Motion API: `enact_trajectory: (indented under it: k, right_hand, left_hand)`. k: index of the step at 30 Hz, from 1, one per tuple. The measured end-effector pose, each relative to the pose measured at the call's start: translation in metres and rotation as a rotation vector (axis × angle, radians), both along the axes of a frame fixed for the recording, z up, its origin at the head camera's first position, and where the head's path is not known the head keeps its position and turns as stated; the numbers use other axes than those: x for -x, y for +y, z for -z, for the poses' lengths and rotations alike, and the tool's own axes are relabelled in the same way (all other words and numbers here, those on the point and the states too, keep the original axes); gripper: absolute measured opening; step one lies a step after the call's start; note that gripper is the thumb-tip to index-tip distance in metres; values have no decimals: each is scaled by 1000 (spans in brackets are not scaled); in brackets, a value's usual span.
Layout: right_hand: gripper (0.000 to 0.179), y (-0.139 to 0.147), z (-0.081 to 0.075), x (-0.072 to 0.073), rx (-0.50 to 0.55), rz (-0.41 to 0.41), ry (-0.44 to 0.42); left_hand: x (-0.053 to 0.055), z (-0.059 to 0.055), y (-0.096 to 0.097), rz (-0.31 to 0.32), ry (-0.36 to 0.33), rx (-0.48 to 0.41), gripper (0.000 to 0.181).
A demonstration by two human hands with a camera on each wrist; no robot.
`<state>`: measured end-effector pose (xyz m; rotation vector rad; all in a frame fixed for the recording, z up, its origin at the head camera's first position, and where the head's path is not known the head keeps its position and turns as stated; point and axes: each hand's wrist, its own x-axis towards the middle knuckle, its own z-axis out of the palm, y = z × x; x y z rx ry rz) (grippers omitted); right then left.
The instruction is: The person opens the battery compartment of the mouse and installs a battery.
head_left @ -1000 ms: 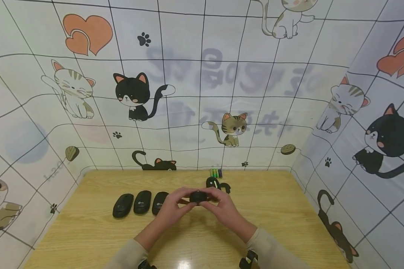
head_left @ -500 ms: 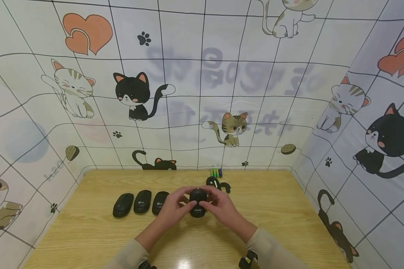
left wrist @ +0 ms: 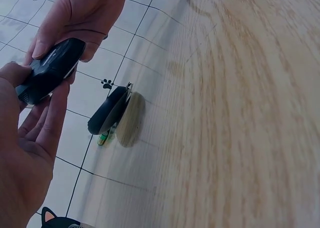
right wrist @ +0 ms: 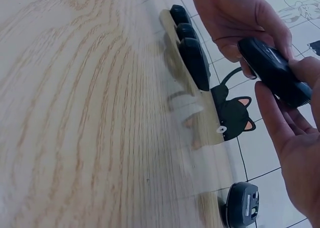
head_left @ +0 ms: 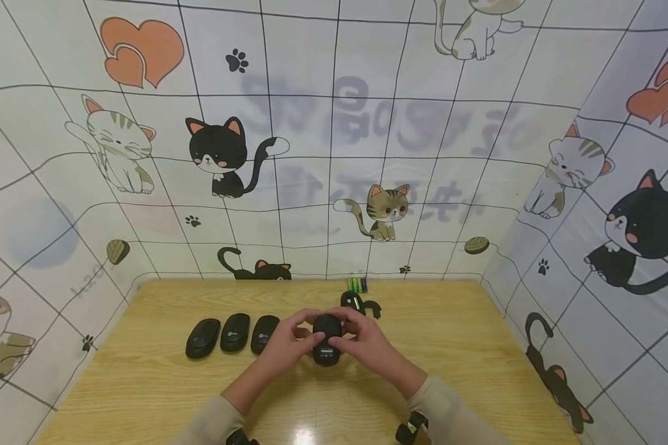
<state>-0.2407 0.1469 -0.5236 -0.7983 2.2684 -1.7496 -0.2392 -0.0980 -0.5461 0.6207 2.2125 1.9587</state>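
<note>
A black computer mouse (head_left: 326, 355) is held above the table between both hands, a face with a small white label turned toward the head camera. My left hand (head_left: 289, 340) grips its left side, thumb on the labelled face and fingers behind. On the other side my right hand (head_left: 368, 339) grips it likewise, the two thumb tips close together. The left wrist view shows the mouse (left wrist: 55, 70) from the side, and in the right wrist view the fingers support the mouse (right wrist: 272, 70) from beneath. Its far face is hidden.
Three black mice (head_left: 235, 332) stand in a row at the left. Behind the right hand lies another mouse (head_left: 349, 300) with a battery showing in it, next to a curved black cover (head_left: 373, 308). Several batteries (head_left: 358, 285) line the table's back edge, before a cat-patterned cloth wall.
The held mouse has tilted from edge-on to show its labelled face to the head camera. Both hands keep their grip and stay nearly in place.
</note>
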Motion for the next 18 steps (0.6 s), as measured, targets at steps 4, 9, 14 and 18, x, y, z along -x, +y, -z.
enact_trajectory:
  k: [4, 9, 14, 18]
  right_hand:
    - [47, 1, -1, 1, -9, -10, -20]
    - [46, 3, -1, 2, -13, -24, -25]
    - [45, 4, 0, 3, -8, -21, -47]
    - [44, 5, 0, 4, -8, -15, -61]
  left_hand:
    - [-1, -1, 0, 21, -24, -15, 42]
    - [-2, -4, 1, 36, -55, -28, 42]
    - [-2, -4, 1, 50, -70, -30, 42]
    - [-1, -5, 2, 63, -80, -32, 43]
